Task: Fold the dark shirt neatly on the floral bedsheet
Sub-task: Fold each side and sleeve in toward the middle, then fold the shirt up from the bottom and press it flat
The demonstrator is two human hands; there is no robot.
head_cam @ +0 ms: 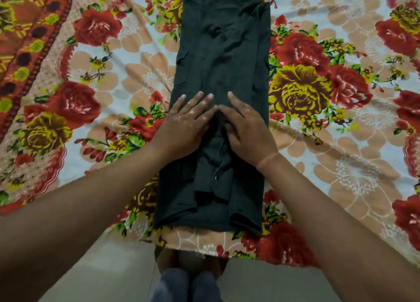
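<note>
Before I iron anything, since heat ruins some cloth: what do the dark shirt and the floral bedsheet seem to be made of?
The shirt looks like soft matte woven cloth, perhaps cotton or a blend: it creases loosely with no shine. The bedsheet looks like thin printed cloth, matte, lying in shallow wrinkles; the fibre cannot be told.

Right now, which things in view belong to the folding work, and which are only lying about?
For the job: dark shirt, floral bedsheet, left hand and right hand, both pressing flat on the shirt.
Just there: grey floor, the person's legs.
</note>
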